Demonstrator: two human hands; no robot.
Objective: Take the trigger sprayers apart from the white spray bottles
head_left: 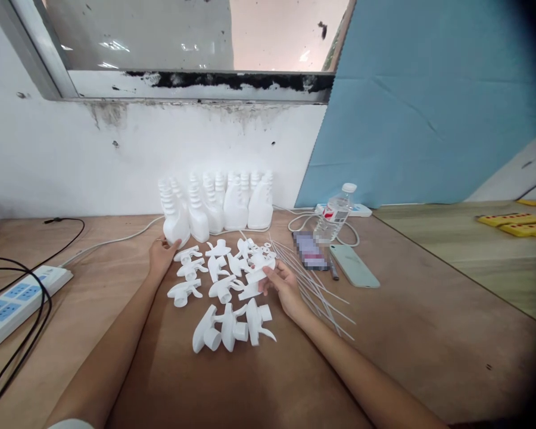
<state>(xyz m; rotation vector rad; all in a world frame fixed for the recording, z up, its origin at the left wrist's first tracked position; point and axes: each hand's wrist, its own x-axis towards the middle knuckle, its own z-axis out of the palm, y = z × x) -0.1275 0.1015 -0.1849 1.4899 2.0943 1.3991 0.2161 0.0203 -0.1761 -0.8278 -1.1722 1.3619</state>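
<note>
Three trigger heads (228,326) line the near side, one water bottle (333,221) right! Left hand (162,255) stretches far, fingers closed round the leftmost white bottle (175,225); right hand (284,286) angles leftward, pinching another head (255,274) mid-table.

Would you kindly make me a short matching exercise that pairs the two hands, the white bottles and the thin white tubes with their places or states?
1. Left hand
2. Right hand
3. White bottles
4. Thin white tubes

A. Fanned out on the brown table
B. Holding a white spray head
C. By the base of the leftmost bottle
D. Standing grouped near the wall

Pairs: 1-C, 2-B, 3-D, 4-A
</note>
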